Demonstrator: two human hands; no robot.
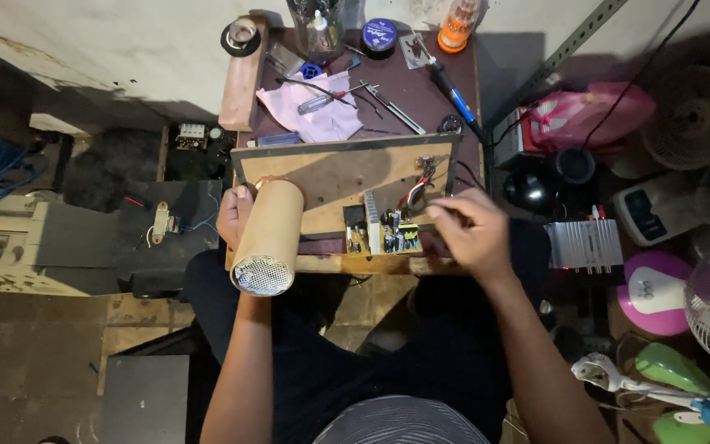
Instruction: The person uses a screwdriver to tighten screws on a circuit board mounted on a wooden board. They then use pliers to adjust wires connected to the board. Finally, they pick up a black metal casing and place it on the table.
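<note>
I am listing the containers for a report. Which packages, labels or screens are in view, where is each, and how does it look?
Orange plastic bottle with white label: far edge of the brown worktable, right of centre.
Round dark tin with blue label: far edge, left of the orange bottle.
Small clear bottle with white cap: far edge, left of the tin.
White device with dark screen: right of the table, rectangular.
</note>
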